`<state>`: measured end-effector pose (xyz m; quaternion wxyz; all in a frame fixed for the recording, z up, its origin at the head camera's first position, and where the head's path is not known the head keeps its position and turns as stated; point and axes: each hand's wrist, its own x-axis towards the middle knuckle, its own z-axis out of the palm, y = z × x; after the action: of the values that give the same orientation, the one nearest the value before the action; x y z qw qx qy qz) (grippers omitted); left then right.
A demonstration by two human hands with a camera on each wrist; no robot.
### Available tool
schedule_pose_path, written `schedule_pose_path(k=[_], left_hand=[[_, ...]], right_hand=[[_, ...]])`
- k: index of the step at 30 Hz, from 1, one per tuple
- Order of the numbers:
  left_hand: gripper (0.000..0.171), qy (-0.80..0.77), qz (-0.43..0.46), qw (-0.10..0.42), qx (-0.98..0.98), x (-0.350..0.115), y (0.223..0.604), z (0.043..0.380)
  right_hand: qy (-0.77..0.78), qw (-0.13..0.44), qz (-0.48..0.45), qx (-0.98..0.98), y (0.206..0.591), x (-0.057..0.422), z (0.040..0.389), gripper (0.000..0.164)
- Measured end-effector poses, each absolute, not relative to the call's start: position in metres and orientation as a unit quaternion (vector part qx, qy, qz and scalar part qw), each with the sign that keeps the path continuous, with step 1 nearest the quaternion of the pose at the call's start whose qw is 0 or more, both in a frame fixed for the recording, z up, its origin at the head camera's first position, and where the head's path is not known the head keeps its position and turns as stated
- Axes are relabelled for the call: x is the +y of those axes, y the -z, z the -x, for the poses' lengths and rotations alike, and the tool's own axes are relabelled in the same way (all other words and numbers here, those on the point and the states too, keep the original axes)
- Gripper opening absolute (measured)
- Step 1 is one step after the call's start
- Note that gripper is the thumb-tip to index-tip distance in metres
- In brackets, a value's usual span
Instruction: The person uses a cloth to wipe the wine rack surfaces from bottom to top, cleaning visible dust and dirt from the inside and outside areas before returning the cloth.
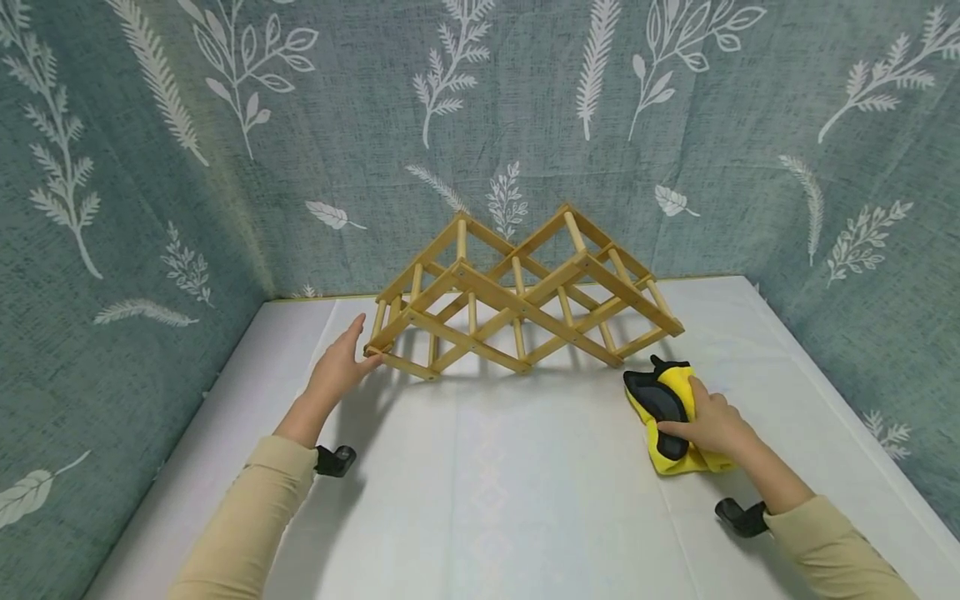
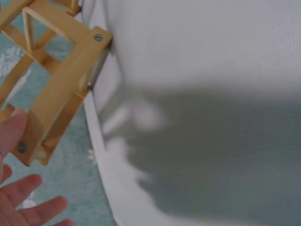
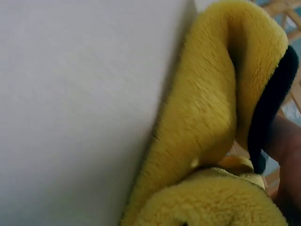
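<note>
A folding wooden rack [image 1: 522, 304] with crossed slats and dowels stands in a zigzag at the back of the white table. At its left end is my left hand [image 1: 337, 367], the thumb against the end slat and the other fingers spread out straight. The left wrist view shows that thumb [image 2: 13, 129] beside a screw on the wooden slat [image 2: 61, 94]. To the right, my right hand [image 1: 712, 421] grips a crumpled yellow and black cloth [image 1: 667, 400] on the table. Close up in the right wrist view, the cloth [image 3: 202, 99] has a fluffy yellow side and hides most of the fingers.
The white-covered table [image 1: 540, 500] runs back to a green fabric wall [image 1: 360, 150] printed with white leaves. The same fabric hangs at both sides. A small black device sits at each wrist, the left one [image 1: 336, 460] and the right one [image 1: 741, 517].
</note>
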<state>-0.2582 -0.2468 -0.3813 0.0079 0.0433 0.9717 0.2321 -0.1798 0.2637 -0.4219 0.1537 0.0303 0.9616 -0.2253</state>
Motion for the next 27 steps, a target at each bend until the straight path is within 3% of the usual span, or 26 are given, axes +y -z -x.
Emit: schedule_pose_path(k=[7, 18, 27], left_hand=[[0.080, -0.243, -0.040, 0.023, 0.969, -0.251, 0.388, 0.260], [0.071, -0.269, -0.042, 0.018, 0.962, -0.247, 0.387, 0.261], [0.067, -0.270, -0.050, 0.008, 0.962, -0.242, 0.386, 0.264]], right_hand=[[0.193, 0.158, -0.023, 0.968, 0.423, 0.242, 0.180, 0.099], [0.180, 0.108, 0.025, 0.977, 0.426, 0.229, 0.179, 0.074], [0.289, 0.106, 0.003, 0.951, 0.422, 0.255, 0.178, 0.080]])
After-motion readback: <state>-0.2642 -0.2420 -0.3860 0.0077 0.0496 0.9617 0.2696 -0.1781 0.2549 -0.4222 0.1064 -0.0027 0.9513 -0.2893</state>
